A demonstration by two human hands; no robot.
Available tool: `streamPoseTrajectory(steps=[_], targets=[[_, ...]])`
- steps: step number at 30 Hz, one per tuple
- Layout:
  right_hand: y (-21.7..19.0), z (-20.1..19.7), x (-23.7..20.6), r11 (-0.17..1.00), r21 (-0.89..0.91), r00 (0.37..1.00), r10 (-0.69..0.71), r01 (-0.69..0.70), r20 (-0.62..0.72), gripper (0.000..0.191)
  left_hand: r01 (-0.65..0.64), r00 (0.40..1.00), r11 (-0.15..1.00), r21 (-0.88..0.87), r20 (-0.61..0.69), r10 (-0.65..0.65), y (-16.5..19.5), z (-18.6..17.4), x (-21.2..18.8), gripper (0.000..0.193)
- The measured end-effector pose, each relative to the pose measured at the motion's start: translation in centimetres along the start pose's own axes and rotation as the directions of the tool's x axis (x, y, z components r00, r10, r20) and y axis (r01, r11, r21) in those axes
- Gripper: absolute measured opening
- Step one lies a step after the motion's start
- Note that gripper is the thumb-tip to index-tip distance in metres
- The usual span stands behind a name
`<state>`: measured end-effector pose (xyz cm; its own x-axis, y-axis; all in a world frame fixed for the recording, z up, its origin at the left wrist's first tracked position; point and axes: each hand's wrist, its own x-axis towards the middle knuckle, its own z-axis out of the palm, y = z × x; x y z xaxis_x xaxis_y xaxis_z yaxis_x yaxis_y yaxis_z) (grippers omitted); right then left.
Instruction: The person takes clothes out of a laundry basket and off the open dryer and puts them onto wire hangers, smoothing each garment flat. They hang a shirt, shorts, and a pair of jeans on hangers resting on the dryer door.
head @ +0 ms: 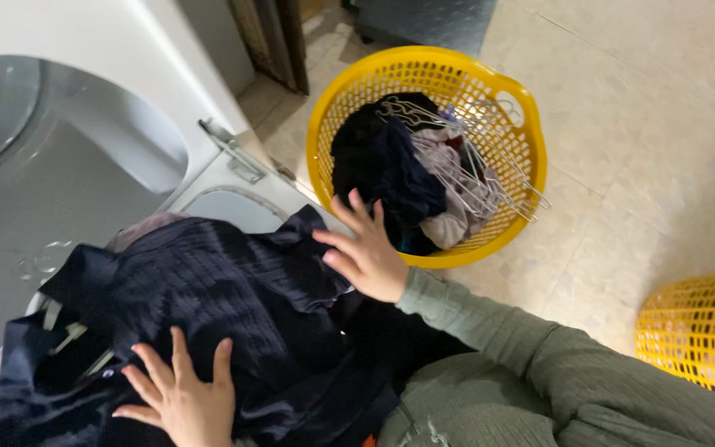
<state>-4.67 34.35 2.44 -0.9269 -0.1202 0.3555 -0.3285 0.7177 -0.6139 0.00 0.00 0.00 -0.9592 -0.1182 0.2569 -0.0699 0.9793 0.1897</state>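
- Left hand (179,397): spread wide, palm down, fingers fanned, pressed flat on the near part of the dark navy garment (208,306). Nothing gripped.
- Right hand (366,252): open, fingers splayed, resting against the upper right edge of the same garment, close to a raised fold of the cloth. No closed grasp visible.
- Green sleeve (490,323) running from the right wrist toward the lower right corner.
- Dark navy garment: bunched and rumpled, ribbed weave, lying between the two hands in front of the body, at the mouth of the white washing machine (84,50). Pale strip of other fabric (138,230) showing beneath its upper edge; kind not discernible.
- Machine door (51,165): swung open, grey and rounded, at left, behind the garment. Metal hinge (233,153) visible on the white front.
- Round yellow perforated basket (333,108): standing on the tiled floor (622,149), just beyond the right hand. Contents: dark clothes (382,165), a pale garment (448,217) and a tangle of wire hangers (482,170).
- Second yellow basket (693,331): at right edge, only partly in frame, well apart from the first.
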Motion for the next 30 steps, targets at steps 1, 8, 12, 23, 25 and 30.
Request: streamPoseTrajectory(steps=[1,8,12,23,25,30], targets=[[3.2,0.8,-0.7,0.997,0.034,0.997,0.073,-0.072,-0.029,0.034,-0.006,1.0,1.0,-0.006,-0.019,0.006,0.5,1.4,0.2,0.083],[18.9,2.6,-1.2,0.953,0.197,0.954,0.26,-0.229,-0.151,0.029,0.002,0.996,0.981,-0.195,-0.09,-0.019,5.3,1.7,0.5,0.095],[25.2,3.4,-1.1,0.88,0.116,0.883,0.467,-0.46,-0.038,0.036,-0.173,0.981,0.962,-0.212,0.049,0.187,9.6,0.8,1.5,0.089],[28.7,4.2,-0.9,0.622,-0.542,0.71,0.701,-0.565,0.063,0.088,-0.229,0.95,0.903,-0.364,0.118,0.288,13.8,3.2,3.2,0.07],[28.7,3.9,-0.2,0.618,-0.59,0.717,0.691,-0.519,0.093,0.069,-0.22,0.953,0.903,-0.369,0.118,0.28,13.4,3.4,3.3,0.068],[29.3,5.3,-1.2,0.605,-0.661,0.541,0.769,-0.444,0.34,0.037,-0.221,0.955,0.91,-0.351,0.113,0.276,13.4,3.8,3.5,0.066]])
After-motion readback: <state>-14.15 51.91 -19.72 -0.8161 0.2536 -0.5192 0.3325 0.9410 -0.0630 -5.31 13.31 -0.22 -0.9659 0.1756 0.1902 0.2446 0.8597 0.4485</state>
